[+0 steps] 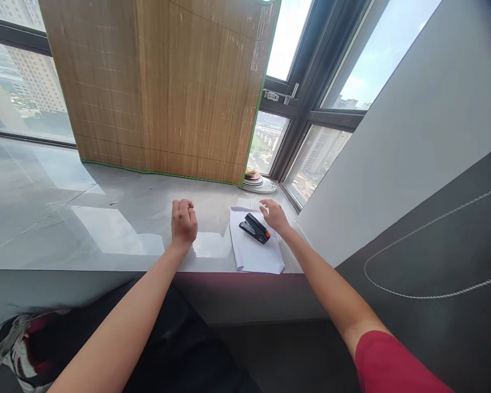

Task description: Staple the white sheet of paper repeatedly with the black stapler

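Observation:
My left hand [184, 222] is closed in a fist above the pale windowsill, with nothing showing in it. To the right, a black stapler [254, 228] with an orange-red spot at its near end lies on a stack of white paper [256, 256]. My right hand [275, 216] hovers by the far right side of the stack, just beyond the stapler. Its fingers are bent but apart, and no object shows between them. Another sheet, partly covered by the stack and my right hand, bears faint writing.
A bamboo blind [167, 93] hangs in front of the window behind the sill [36, 218]. Stacked plates [259, 184] stand in the far right corner. A white wall [393, 131] rises on the right, where a bead cord [425, 297] loops down.

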The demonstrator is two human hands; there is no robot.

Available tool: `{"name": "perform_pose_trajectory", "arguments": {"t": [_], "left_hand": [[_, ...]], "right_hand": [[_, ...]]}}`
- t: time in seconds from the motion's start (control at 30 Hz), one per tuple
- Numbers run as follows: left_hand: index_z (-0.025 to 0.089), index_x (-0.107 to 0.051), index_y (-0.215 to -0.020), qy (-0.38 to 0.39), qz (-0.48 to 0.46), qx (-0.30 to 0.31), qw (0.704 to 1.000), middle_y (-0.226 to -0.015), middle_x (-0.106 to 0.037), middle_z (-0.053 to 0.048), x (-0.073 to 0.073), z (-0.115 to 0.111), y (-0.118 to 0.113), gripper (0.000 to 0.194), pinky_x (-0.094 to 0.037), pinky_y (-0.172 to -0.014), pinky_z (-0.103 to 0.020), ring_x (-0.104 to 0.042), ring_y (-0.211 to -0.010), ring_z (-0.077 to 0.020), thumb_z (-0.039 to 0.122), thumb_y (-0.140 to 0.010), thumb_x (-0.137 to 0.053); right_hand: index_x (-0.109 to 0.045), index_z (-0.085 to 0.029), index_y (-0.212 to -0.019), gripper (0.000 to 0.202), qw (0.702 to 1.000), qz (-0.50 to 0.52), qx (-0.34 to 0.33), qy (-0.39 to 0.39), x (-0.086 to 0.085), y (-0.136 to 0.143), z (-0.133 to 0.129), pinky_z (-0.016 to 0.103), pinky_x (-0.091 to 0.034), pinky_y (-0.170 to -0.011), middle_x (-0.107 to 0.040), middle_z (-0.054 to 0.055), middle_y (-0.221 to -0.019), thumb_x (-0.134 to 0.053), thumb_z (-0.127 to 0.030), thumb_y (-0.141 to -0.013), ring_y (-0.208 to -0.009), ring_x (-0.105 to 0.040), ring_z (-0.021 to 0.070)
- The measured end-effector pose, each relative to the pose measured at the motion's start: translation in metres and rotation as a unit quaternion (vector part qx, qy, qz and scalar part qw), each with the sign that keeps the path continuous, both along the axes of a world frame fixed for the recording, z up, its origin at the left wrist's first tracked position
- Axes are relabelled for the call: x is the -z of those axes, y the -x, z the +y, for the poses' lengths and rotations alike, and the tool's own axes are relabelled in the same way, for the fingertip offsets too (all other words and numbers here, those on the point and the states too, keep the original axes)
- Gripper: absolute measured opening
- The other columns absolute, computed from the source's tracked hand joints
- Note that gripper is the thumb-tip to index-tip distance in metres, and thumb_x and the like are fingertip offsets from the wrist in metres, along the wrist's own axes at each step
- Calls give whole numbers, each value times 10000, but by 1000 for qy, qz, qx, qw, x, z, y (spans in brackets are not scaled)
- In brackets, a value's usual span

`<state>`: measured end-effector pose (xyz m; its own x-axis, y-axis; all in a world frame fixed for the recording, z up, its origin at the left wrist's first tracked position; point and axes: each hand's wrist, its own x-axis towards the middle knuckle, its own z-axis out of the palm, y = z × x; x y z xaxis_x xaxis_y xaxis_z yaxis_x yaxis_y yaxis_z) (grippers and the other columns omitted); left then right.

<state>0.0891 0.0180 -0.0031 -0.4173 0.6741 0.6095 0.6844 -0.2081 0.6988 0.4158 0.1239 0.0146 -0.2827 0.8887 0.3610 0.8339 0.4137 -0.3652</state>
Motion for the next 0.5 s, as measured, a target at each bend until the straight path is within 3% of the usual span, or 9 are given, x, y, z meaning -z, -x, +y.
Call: {"name": "perform_pose_trajectory", "arguments": {"t": [0.1, 0.2, 0.3, 0.5], "left_hand": [[261, -444, -936, -7, 4, 7, 1000, -1057, -554, -119, -4, -2, -4, 195, -526, -931, -446, -583, -968, -282, 86, -976, -369], [261, -447, -947, -6, 10, 20, 1000, -1055, -566, -118, -9, -6, -8, 190, -535, -922, -440, -587, -963, -271, 103, -998, -354], [260, -455, -948, -24, 6, 17, 1000, -1028, -573, -109, -17, -12, -11, 189, -545, -909, -435, -591, -951, -263, 115, -1001, -348], [260, -456, -963, -199, 23, 7, 980, -950, -541, -81, -23, -31, -11, 216, -538, -860, -450, -587, -901, -259, 326, -1107, -309]], "right_hand": [[-540, -88, -1579, 548, 993, -81, -67, 63, 16, 14, 31, 421, -355, -1308, -475, 224, -1705, -493, -322, -1086, -1604, -433, 282], [-420, -36, -1653, 629, 980, -142, -73, 121, 35, 43, 47, 470, -258, -1352, -294, 278, -1784, -432, -372, -1121, -1692, -269, 321], [-381, -34, -1668, 621, 976, -162, -79, 120, 44, 84, 53, 503, -223, -1357, -241, 282, -1799, -367, -361, -1140, -1707, -219, 341], [-325, -19, -1680, 641, 978, -132, -115, 114, 37, 201, 41, 573, -218, -1342, -237, 312, -1789, -344, -389, -1157, -1699, -218, 373]]}}
